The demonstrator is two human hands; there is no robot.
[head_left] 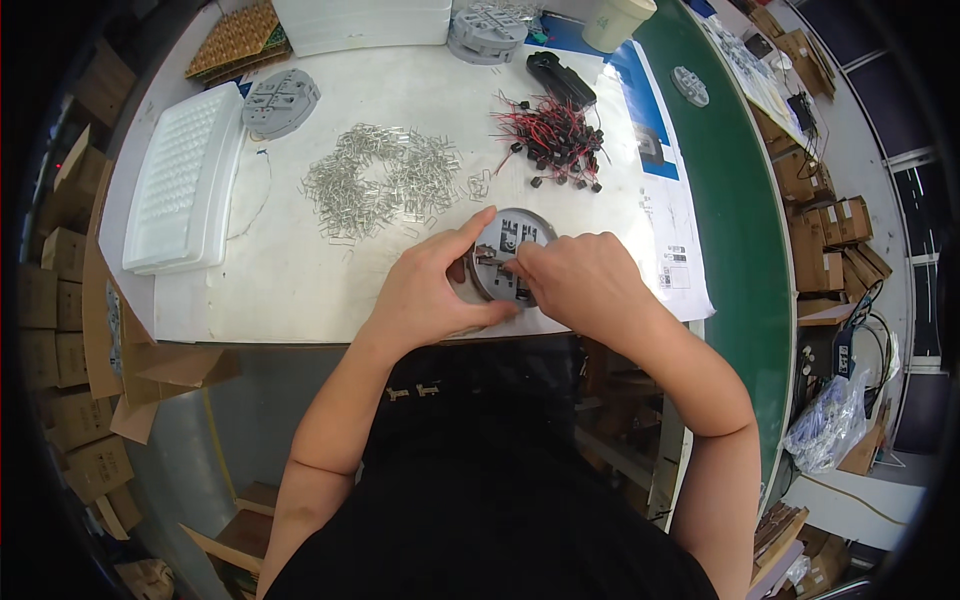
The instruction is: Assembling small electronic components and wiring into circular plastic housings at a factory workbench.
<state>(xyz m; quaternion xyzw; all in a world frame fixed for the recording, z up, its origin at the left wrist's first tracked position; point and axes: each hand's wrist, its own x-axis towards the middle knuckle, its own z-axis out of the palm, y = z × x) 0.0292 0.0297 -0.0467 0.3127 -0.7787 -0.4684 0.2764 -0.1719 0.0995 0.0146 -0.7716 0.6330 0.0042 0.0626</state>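
Near the table's front edge, my left hand [425,290] is curled around the left side of a round grey plastic housing [515,226], thumb at the near rim and forefinger at the far rim. The housing's open face, with moulded slots and dark recesses, is turned up. My right hand [585,275] is closed in a pinch over its right half, fingertips at the middle; what they grip is hidden. Just beyond lies a loose pile of bent U-shaped metal pieces [380,185]. To its right is a heap of small black round components with red wires [555,145].
At the left stands a white moulded tray [180,180]. Grey round housings [281,104] sit by it and at the back [487,35]. A black device [560,80], a white cup [617,22] and a white foam box [360,25] stand along the far side. Cardboard boxes [95,470] line the left.
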